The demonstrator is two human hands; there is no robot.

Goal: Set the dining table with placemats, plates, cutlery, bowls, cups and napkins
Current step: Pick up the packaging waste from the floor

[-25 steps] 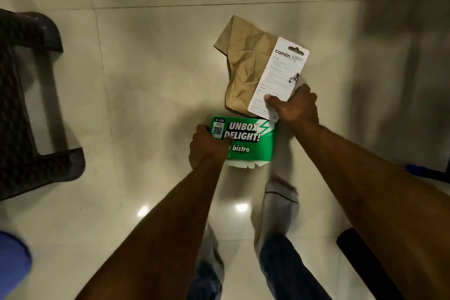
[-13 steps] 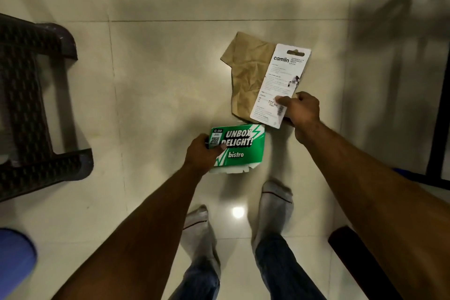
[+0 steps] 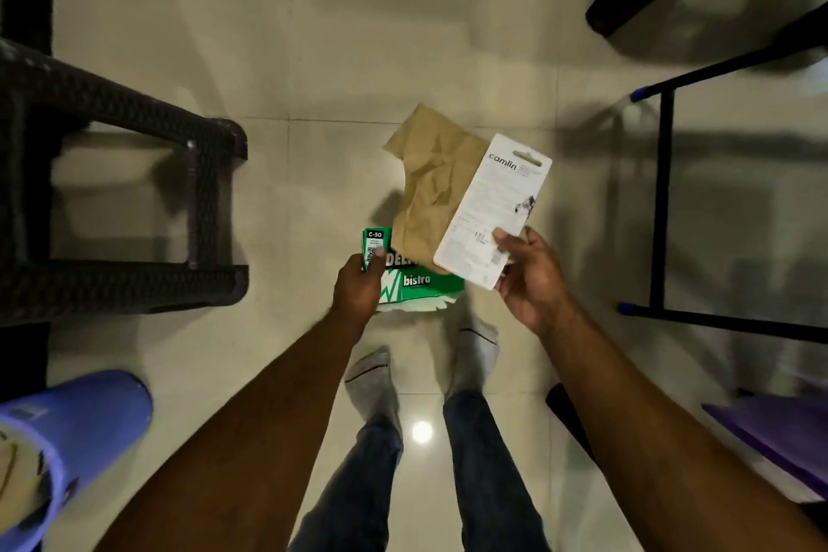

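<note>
— What do the hands hold?

— The left hand (image 3: 358,289) grips a green "bistro" carton (image 3: 414,278) by its left end, thumb curled over the printed face. The right hand (image 3: 528,278) pinches a white "camlin" card (image 3: 493,211) and a crumpled brown paper bag (image 3: 430,193) together at their lower edge; the card lies over the bag's right side, and the bag overlaps the carton's top.

— Where does this happen?

— Above a pale tiled floor (image 3: 313,36), over two grey-socked feet (image 3: 475,350) and jeans. A dark woven stool (image 3: 134,211) stands left, a black metal frame (image 3: 663,211) right, a blue bin (image 3: 80,426) at lower left. Whether napkins or other tableware are inside the carton cannot be told.
</note>
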